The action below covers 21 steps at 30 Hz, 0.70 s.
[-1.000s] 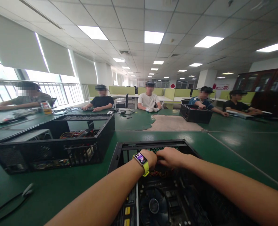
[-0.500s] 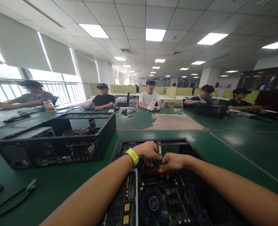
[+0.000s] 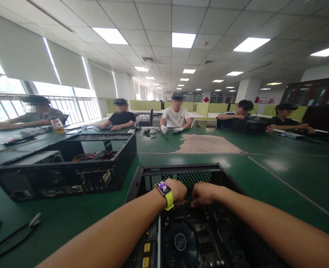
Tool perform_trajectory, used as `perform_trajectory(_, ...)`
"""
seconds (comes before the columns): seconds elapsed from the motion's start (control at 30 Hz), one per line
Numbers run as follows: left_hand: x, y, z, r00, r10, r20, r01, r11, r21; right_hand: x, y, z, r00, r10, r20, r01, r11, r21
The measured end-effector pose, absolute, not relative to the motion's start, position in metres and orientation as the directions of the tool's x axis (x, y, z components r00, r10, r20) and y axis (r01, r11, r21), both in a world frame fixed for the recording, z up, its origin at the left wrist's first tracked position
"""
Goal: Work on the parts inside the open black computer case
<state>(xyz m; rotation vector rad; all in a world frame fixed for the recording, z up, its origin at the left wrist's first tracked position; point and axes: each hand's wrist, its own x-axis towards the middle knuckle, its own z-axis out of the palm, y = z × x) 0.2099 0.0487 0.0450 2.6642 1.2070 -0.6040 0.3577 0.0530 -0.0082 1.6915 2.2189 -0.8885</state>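
Note:
An open black computer case lies in front of me with both my hands inside its far half. My left hand is curled with its fingers pointing down, a watch with a yellow-green strap on the wrist. Close to its right, my right hand has bent fingers pressed together, tips low. Thin coloured wires show between the hands. Whatever either hand grips is hidden behind the fingers. Nearer to me are a round CPU fan and a labelled power supply.
Another open computer case stands to the left on the green table. A black cable lies at the near left. Several people sit along the far side; one wears white gloves. A bare patch marks the tabletop.
Both hands have sunk lower into the case, and my left wrist has turned so the watch face shows. The narrow green strip seen between my hands is out of sight. The gloved person's hands have parted.

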Motion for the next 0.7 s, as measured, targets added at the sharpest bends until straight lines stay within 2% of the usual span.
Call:
perform_trajectory(0.1, 0.209, 0.049, 0.051, 0.556, 0.631, -0.540, 0.775, -0.629, 0.062, 0.358, 0.057, -0.009, -0.313, 0.748, -0.585, 0.869, -0.022, -0.494)
perform_trajectory(0.17, 0.207, 0.049, 0.054, 0.599, 0.525, -0.605, 0.766, -0.596, 0.240, 0.357, 0.059, -0.009, -0.315, 0.734, -0.602, 0.807, -0.127, -0.577)
perform_trajectory(0.23, 0.203, 0.051, 0.054, 0.659, 0.470, -0.588, 0.735, -0.568, 0.370, 0.357, 0.059, -0.010, -0.319, 0.750, -0.579, 0.747, -0.177, -0.640)
perform_trajectory(0.27, 0.202, 0.052, 0.053, 0.673, 0.497, -0.547, 0.728, -0.576, 0.372, 0.357, 0.059, -0.011, -0.323, 0.756, -0.570, 0.723, -0.192, -0.664)
perform_trajectory(0.3, 0.200, 0.053, 0.052, 0.670, 0.556, -0.493, 0.734, -0.595, 0.327, 0.357, 0.059, -0.012, -0.331, 0.754, -0.568, 0.702, -0.205, -0.682)
perform_trajectory(0.4, 0.195, 0.056, 0.046, 0.616, 0.723, -0.313, 0.777, -0.624, 0.087, 0.356, 0.056, -0.013, -0.394, 0.706, -0.589, 0.651, -0.238, -0.721)
perform_trajectory(0.53, 0.196, 0.056, 0.041, 0.633, 0.706, -0.318, 0.753, -0.656, 0.044, 0.356, 0.052, -0.011, -0.535, 0.655, -0.534, 0.582, -0.173, -0.795)
perform_trajectory(0.6, 0.197, 0.056, 0.039, 0.630, 0.699, -0.337, 0.750, -0.661, 0.029, 0.356, 0.051, -0.010, -0.540, 0.676, -0.501, 0.660, -0.029, -0.751)
perform_trajectory(0.7, 0.198, 0.057, 0.037, 0.615, 0.720, -0.323, 0.755, -0.656, -0.025, 0.356, 0.050, -0.010, -0.466, 0.759, -0.455, 0.819, 0.174, -0.547)
